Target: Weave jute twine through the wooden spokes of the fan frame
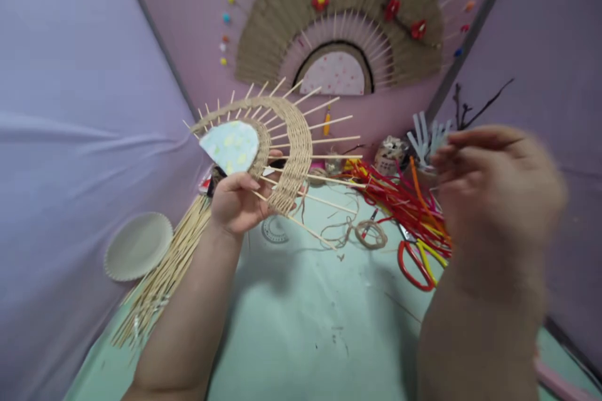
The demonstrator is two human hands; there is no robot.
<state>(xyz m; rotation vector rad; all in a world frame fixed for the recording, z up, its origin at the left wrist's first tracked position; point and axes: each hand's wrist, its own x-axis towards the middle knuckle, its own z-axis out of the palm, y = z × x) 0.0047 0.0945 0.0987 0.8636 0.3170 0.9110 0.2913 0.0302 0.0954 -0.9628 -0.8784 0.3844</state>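
Observation:
My left hand [239, 203] grips a half-round woven fan [298, 144] by its lower end, thumb in front and fingers behind. Thin wooden sticks fan out from its centre, with a wide band of brown twine woven through them. At its centre sits a pale blue patterned half-disc [232, 145] with a twine-coloured rim. Loose twine hangs below the fan near my fingers. My right hand [493, 188] is raised on the right, apart from the fan and blurred by motion. Its fingers are drawn together in a pinch, and whatever lies between them cannot be made out.
A large finished fan [263, 44] with red flowers hangs on the back wall. Bundled sticks [164, 269] and a white plate [138, 247] lie left. On the right are red pipe cleaners [399, 197], red-handled scissors [414, 269], a twine coil [371, 235] and glue sticks [423, 135].

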